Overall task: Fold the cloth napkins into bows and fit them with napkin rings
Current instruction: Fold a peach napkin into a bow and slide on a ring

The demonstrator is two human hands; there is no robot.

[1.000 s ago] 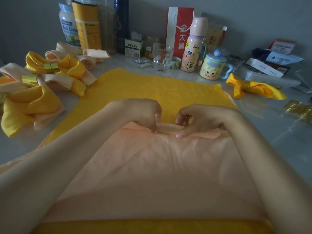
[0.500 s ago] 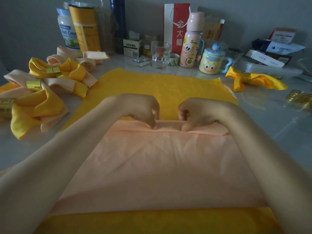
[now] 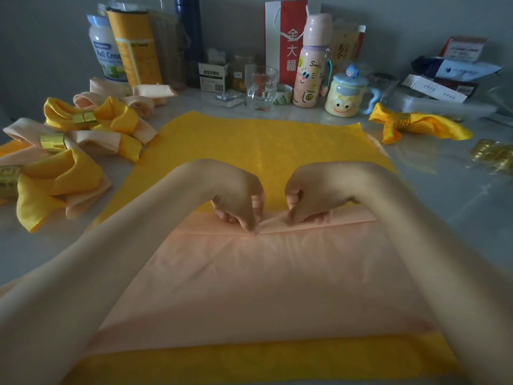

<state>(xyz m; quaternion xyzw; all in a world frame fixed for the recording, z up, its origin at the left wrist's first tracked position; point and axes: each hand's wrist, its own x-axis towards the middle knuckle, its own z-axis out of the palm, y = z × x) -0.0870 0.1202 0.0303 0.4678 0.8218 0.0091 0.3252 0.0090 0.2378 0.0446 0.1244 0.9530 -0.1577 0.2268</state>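
Left hand (image 3: 238,198) and right hand (image 3: 313,197) pinch far fold of peach napkin (image 3: 249,287), likely starting pleats; yellow napkin (image 3: 263,145) underneath for two-tone bow

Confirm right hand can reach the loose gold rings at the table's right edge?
Probably yes. Bare table lies between the right hand and the gold rings, but its fingers pinch the peach napkin fold, so it must let go first.

I'm working at a pale grey counter (image 3: 455,179) with a glossy, faintly veined top that throws back soft highlights on my right. Behind it a plain grey wall (image 3: 416,18) runs the whole width. The light is dim and flat.
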